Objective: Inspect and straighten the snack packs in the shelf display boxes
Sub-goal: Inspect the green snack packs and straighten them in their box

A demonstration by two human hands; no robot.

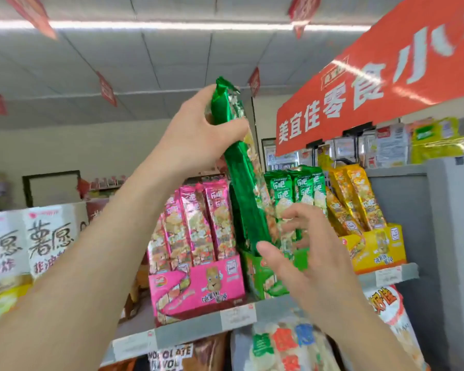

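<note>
— Where are my hands?

— Your right hand is nearest, at 4 o'clock in the view. Its fingers are spread wide and hold nothing, in front of the green cardboard display box. I cannot tell whether the fingertips touch the packs there. Your left hand, at 11 o'clock from it, has fingers and thumb curled round the upper part of a long green foil snack pack.

— How does that pack sit?

— Tilted, its top leaning toward 11 o'clock and its lower end down at the green box's mouth, just by your right thumb. More green foil packs stand upright at 3 o'clock from it.

— And around the box?

— A pink cardboard display box of pink foil packs is just beside it at 9 o'clock. A yellow cardboard display box of leaning yellow foil packs is at 3 o'clock. All are on the grey metal shelf. White printed bags stand further toward 9 o'clock. Farthest, at 1 o'clock, hangs a red banner with white characters.
</note>
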